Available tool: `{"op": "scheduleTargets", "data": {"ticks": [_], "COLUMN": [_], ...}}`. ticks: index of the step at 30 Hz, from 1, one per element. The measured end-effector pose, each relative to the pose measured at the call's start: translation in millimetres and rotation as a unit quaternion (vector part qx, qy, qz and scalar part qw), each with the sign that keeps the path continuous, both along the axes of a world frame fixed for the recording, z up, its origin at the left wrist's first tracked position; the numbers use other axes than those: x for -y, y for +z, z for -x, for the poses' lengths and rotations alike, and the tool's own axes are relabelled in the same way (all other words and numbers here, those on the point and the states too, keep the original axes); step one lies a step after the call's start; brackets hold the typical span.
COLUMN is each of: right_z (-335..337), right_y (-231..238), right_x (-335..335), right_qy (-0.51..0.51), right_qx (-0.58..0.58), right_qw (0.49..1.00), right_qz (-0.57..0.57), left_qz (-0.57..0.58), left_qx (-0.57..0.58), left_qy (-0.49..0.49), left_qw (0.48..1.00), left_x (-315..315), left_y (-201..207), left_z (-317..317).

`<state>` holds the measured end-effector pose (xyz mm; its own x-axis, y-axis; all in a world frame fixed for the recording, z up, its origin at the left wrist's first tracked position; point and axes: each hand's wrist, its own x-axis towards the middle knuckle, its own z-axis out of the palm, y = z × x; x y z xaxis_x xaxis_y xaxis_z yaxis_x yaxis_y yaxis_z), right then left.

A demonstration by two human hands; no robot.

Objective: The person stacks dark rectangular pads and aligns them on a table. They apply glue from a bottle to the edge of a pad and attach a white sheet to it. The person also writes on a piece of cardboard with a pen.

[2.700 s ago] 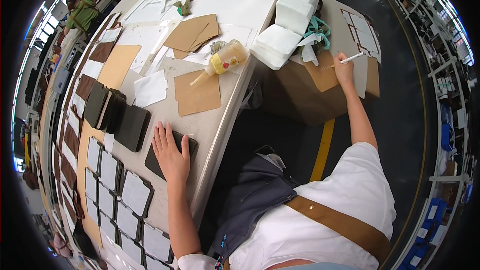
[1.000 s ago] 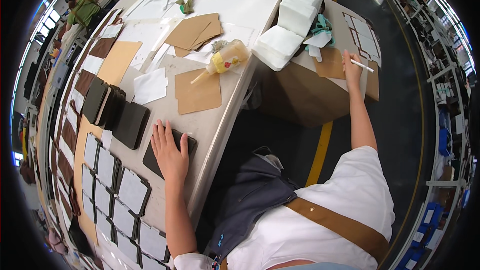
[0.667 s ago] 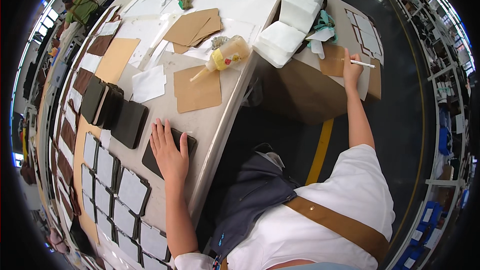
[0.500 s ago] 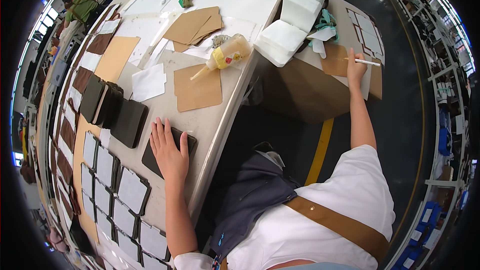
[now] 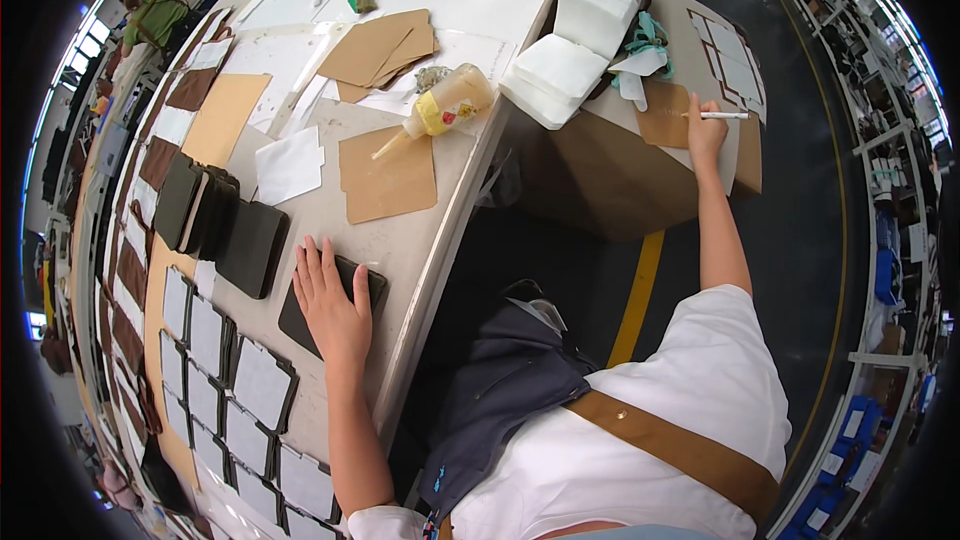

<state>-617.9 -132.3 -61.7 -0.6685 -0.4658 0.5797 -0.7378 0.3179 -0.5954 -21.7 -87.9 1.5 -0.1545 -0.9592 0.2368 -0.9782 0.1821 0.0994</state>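
Across your desk (image 5: 410,248), a bump could roll the squeeze bottle (image 5: 452,105) off; your right fingers (image 5: 706,126) pinch a white pen (image 5: 730,115), your left fingers (image 5: 315,270) lie spread on a dark panel (image 5: 297,320).

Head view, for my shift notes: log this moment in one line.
left hand: flat on dark pad; right hand: holding white pen over brown sheet; yellow-labelled bottle: lying on its side
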Motion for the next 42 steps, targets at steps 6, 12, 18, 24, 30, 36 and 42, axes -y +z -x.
{"op": "scheduleTargets", "data": {"ticks": [6,12,18,24,30,36,42], "right_z": [-3,-3,15,26,24,16,27], "right_y": [3,4,-3,-5,-5,-1,-8], "right_x": [-1,-2,-3,-1,-2,-1,0], "right_qy": [-0.004,0.008,0.067,0.090,0.085,0.095,0.088], "right_qx": [-0.008,0.007,0.143,0.076,0.060,0.060,0.007], "right_qw": [1.000,1.000,0.984,0.992,0.994,0.993,0.996], "right_qz": [-0.016,-0.020,0.082,0.049,0.020,0.020,-0.003], "left_qz": [0.005,0.004,0.003,0.001,0.000,0.000,-0.001], "left_qx": [-0.002,-0.003,-0.004,0.001,-0.002,-0.003,0.001], "left_qy": [-0.003,-0.003,-0.001,-0.002,0.000,-0.001,0.001], "left_qw": [1.000,1.000,1.000,1.000,1.000,1.000,1.000], "left_x": [-1,0,0,0,0,0,0], "left_y": [0,0,0,0,0,0,0], "left_z": [0,0,0,0,0,0,1]}}
